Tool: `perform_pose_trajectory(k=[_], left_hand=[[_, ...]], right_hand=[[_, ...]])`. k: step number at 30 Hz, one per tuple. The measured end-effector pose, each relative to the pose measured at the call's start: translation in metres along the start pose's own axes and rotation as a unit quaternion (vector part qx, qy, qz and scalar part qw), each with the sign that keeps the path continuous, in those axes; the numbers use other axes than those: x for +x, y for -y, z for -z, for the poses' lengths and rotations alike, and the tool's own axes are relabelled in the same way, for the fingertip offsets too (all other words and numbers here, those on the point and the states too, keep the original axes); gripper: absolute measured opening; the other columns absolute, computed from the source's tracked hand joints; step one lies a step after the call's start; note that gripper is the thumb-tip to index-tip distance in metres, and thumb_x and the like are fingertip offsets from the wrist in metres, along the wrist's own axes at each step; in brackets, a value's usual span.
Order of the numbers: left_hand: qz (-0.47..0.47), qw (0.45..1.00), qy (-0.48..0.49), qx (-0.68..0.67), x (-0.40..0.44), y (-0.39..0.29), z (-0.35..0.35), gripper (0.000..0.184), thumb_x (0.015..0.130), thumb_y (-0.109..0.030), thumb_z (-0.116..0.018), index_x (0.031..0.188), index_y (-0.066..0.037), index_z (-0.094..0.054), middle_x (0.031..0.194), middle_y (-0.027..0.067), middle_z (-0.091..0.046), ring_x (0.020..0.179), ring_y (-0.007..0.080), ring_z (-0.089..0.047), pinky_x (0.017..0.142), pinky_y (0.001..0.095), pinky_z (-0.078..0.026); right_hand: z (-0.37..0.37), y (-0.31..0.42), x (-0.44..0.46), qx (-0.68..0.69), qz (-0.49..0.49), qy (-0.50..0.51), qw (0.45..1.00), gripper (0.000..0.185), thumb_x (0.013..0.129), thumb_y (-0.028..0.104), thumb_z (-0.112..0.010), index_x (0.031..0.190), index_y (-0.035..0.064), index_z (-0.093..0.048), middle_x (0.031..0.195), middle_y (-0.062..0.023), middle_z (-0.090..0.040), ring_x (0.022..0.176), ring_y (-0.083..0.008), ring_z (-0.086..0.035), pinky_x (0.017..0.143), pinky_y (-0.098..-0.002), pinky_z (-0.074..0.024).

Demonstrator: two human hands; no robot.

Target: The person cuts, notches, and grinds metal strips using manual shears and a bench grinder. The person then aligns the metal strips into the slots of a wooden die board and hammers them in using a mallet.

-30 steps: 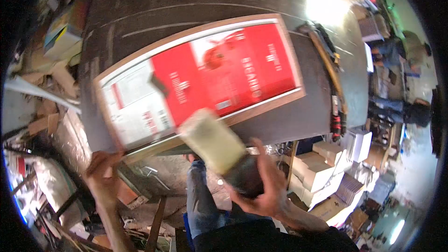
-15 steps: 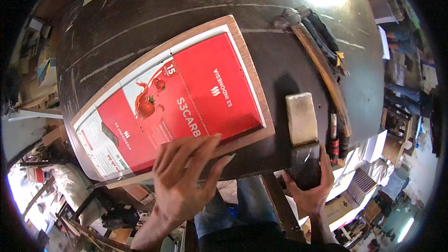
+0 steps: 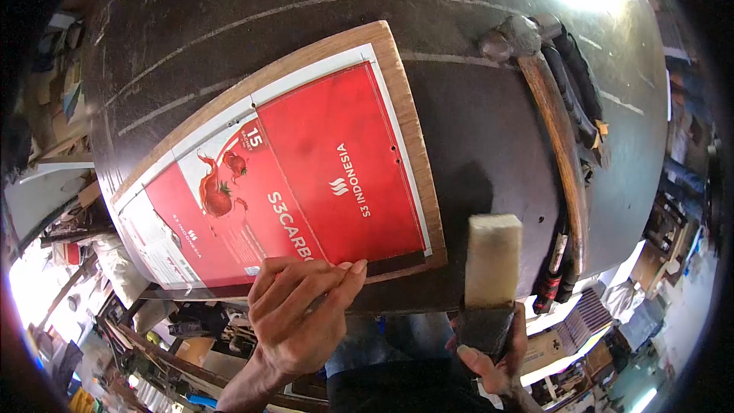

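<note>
My left hand (image 3: 302,313) is at the near edge of a red printed sheet (image 3: 313,153), with thumb and forefinger pinched together. Anything between those fingertips is too small to make out. The sheet, with white margins and tomato pictures, lies on a wooden board (image 3: 409,118) with a curved far edge. To the right, my right hand (image 3: 493,359) grips a rectangular block by its black lower part; the block's cream end (image 3: 493,260) points away from me. Some of the right fingers are hidden behind it.
The board rests on a dark, scuffed worktable (image 3: 478,130). A wooden-handled hammer (image 3: 554,138) lies at the right beside a dark-handled tool (image 3: 577,92) and a red-and-black handle (image 3: 547,287). Cardboard (image 3: 554,348) and clutter stand below the table's right edge.
My left fingers have closed from a spread pose into a pinch. My right hand has drawn the block toward me, off the tabletop, while the view has shifted.
</note>
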State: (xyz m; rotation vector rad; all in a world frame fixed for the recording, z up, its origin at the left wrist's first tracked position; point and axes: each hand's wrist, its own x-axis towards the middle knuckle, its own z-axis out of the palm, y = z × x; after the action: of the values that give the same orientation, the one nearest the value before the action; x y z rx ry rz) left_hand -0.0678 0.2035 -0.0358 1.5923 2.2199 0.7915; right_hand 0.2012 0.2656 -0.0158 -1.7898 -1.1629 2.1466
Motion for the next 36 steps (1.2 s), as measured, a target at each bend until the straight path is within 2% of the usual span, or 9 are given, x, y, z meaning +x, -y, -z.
perform_pose_trajectory(k=[11, 14, 17, 19, 20, 22, 25, 30, 36], left_hand=[[-0.016, 1.0, 0.021, -0.016, -0.004, 0.006, 0.004, 0.03, 0.071, 0.002, -0.076, 0.1, -0.006, -0.078, 0.081, -0.0005, -0.069, 0.075, 0.0126, -0.065, 0.07, 0.0322, -0.048], [-0.007, 1.0, 0.018, -0.01, 0.0, 0.003, 0.006, 0.032, 0.066, 0.004, -0.075, 0.096, -0.009, -0.078, 0.079, 0.0022, -0.07, 0.072, 0.0182, -0.066, 0.069, 0.0353, -0.051], [-0.018, 0.997, -0.075, -0.022, 0.008, -0.001, -0.008, 0.038, 0.063, 0.004, -0.071, 0.099, -0.008, -0.077, 0.083, 0.003, -0.07, 0.072, 0.0188, -0.065, 0.068, 0.0346, -0.051], [0.001, 0.993, -0.113, -0.03, 0.018, -0.006, -0.021, 0.042, 0.061, 0.002, -0.068, 0.101, -0.007, -0.076, 0.09, 0.0053, -0.071, 0.078, 0.0205, -0.067, 0.074, 0.0362, -0.052], [0.01, 0.994, -0.097, -0.039, 0.023, -0.009, -0.021, 0.043, 0.065, -0.001, -0.07, 0.107, -0.005, -0.074, 0.094, 0.007, -0.071, 0.083, 0.0219, -0.067, 0.079, 0.0379, -0.051], [0.025, 0.994, -0.093, -0.047, 0.032, -0.015, -0.018, 0.045, 0.068, -0.004, -0.071, 0.113, -0.004, -0.071, 0.098, 0.0088, -0.071, 0.089, 0.0233, -0.068, 0.084, 0.0397, -0.051], [0.11, 0.992, -0.024, -0.053, 0.028, -0.021, 0.0, 0.056, 0.085, -0.031, -0.074, 0.131, -0.002, -0.059, 0.113, 0.013, -0.069, 0.109, 0.0278, -0.063, 0.099, 0.0445, -0.044], [0.215, 0.976, 0.017, -0.023, -0.068, 0.026, 0.098, 0.074, 0.069, -0.041, -0.086, 0.127, -0.003, -0.061, 0.115, 0.0128, -0.067, 0.108, 0.0283, -0.064, 0.1, 0.044, -0.043], [0.334, 0.939, -0.059, 0.062, -0.173, 0.093, 0.141, 0.068, 0.052, -0.034, -0.093, 0.111, -0.008, -0.072, 0.106, 0.0091, -0.073, 0.101, 0.0288, -0.066, 0.094, 0.04, -0.047]], right_hand=[[-0.007, -0.009, -0.014, 0.043, 0.004, 0.047, 0.998, 0.072, 0.084, 0.017, -0.076, 0.137, -0.0007, -0.03, 0.114, -0.018, -0.061, 0.095, -0.0235, -0.067, 0.083, -0.0379, -0.0574], [0.012, -0.022, -0.006, -0.146, 0.099, -0.041, 0.983, 0.067, 0.087, 0.019, -0.073, 0.138, -0.004, -0.037, 0.122, -0.0181, -0.058, 0.109, -0.0254, -0.061, 0.094, -0.039, -0.0509], [0.033, -0.007, 0.02, -0.307, 0.196, -0.212, 0.907, 0.064, 0.093, 0.02, -0.069, 0.146, -0.0042, -0.044, 0.137, -0.0195, -0.055, 0.12, -0.0286, -0.056, 0.106, -0.0407, -0.0425], [0.01, 0.051, 0.035, -0.36, 0.19, -0.247, 0.879, 0.047, 0.092, 0.013, -0.07, 0.134, -0.0036, -0.058, 0.125, -0.018, -0.065, 0.115, -0.0275, -0.061, 0.102, -0.0403, -0.0454], [0.014, 0.062, 0.043, -0.478, 0.356, -0.27, 0.756, 0.041, 0.092, 0.01, -0.069, 0.131, -0.0022, -0.061, 0.122, -0.017, -0.067, 0.112, -0.028, -0.063, 0.099, -0.0405, -0.048], [-0.008, 0.096, 0.044, -0.503, 0.466, -0.311, 0.658, 0.036, 0.093, 0.007, -0.066, 0.128, -0.0006, -0.063, 0.121, -0.016, -0.068, 0.111, -0.0278, -0.064, 0.094, -0.039, -0.0501], [-0.052, 0.121, 0.053, -0.461, 0.522, -0.221, 0.682, 0.031, 0.091, 0.003, -0.067, 0.122, 0.0003, -0.066, 0.117, -0.0133, -0.07, 0.108, -0.0257, -0.066, 0.091, -0.0373, -0.0511], [-0.194, 0.123, 0.059, -0.426, 0.51, 0.029, 0.747, 0.023, 0.084, 0.005, -0.078, 0.106, 0.0009, -0.072, 0.103, -0.0138, -0.073, 0.094, -0.0242, -0.072, 0.087, -0.0346, -0.054], [-0.294, 0.078, 0.084, -0.547, 0.555, 0.045, 0.625, 0.024, 0.087, 0.006, -0.074, 0.108, 0.0, -0.064, 0.099, -0.0118, -0.065, 0.092, -0.0239, -0.067, 0.076, -0.0368, -0.0528]])
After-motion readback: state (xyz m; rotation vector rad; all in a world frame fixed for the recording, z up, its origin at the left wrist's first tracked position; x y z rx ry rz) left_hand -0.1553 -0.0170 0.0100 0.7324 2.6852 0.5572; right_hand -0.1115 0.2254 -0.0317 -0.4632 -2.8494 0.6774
